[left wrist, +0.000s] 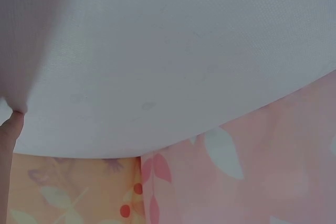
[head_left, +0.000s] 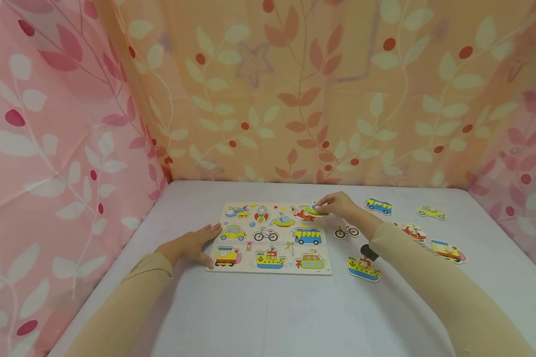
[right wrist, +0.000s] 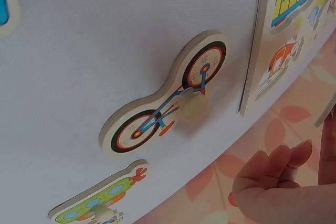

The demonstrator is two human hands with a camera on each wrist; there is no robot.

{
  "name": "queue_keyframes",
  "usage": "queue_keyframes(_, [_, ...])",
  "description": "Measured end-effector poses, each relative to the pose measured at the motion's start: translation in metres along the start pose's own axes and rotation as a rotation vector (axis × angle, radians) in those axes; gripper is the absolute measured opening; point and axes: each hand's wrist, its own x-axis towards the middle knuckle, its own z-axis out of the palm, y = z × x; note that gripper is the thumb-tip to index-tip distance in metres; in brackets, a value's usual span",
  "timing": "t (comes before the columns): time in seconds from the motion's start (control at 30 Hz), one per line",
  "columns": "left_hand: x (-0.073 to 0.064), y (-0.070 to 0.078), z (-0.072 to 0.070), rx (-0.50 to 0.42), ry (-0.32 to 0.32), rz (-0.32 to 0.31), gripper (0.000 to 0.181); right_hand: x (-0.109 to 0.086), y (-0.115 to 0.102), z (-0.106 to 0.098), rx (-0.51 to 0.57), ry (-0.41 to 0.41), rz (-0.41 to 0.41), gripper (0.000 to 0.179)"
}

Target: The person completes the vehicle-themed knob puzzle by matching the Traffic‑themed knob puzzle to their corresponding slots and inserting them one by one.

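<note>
A wooden puzzle board (head_left: 268,272) printed with vehicles lies on the table. My left hand (head_left: 192,246) rests at its left edge, fingers spread and fairly straight. Over the board's upper right corner, my right hand (head_left: 339,204) pinches a yellow-green flying saucer piece (head_left: 311,210), which partly covers the helicopter picture. In the right wrist view the curled fingers (right wrist: 278,169) show, with only an edge of that piece. The printed flying saucer (head_left: 283,220) lies to the left of the held one. A knobbed bicycle piece (head_left: 346,231) sits just right of the board.
Loose pieces lie on the right: a bus (head_left: 378,206), a car (head_left: 432,212), a helicopter (head_left: 413,231), a train (head_left: 448,251) and a ship (head_left: 364,268). A submarine piece (right wrist: 94,205) shows in the right wrist view. Floral curtains (head_left: 268,99) border the table.
</note>
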Motion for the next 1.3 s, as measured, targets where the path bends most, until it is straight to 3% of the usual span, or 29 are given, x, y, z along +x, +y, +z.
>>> queue_keyframes(0.37, [-0.001, 0.000, 0.000, 0.002, 0.004, 0.000, 0.112, -0.001, -0.012, 0.016, 0.003, -0.004, -0.057, 0.025])
queue_keyframes(0.8, [-0.001, 0.001, -0.001, 0.005, 0.006, 0.000, 0.112, 0.005, -0.021, 0.037, 0.024, -0.069, -0.028, 0.023])
queue_keyframes(1.3, [0.000, 0.001, 0.000, 0.001, 0.007, -0.012, 0.111, 0.016, -0.027, 0.063, 0.005, -0.054, -0.040, 0.014])
